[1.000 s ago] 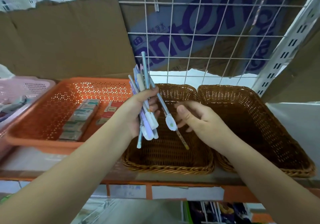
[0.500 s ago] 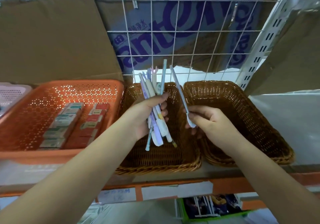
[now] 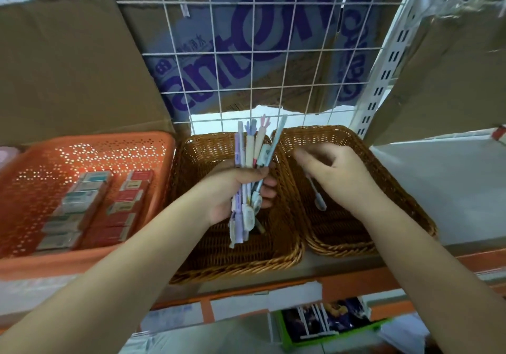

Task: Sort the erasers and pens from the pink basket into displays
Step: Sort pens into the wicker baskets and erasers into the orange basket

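At the far left only a corner of the pink basket [image 3: 6,154] shows at the edge. Next to it stands the orange perforated tray [image 3: 153,145], where the boxed erasers [image 3: 93,205] lie in two neat rows, so this part looks already sorted. The left hand [image 3: 232,192] is closed around a bundle of pens [image 3: 253,162] and holds it upright over the middle wicker basket [image 3: 235,260], probably to keep the rest ready while one pen is taken at a time. The right hand [image 3: 336,175] is over the right wicker basket [image 3: 405,189], fingers bent and blurred. A single pen [image 3: 317,194] lies slanted just under it; I cannot tell if the fingers grip it or have let it go. It seems this basket is chosen for that kind of pen.
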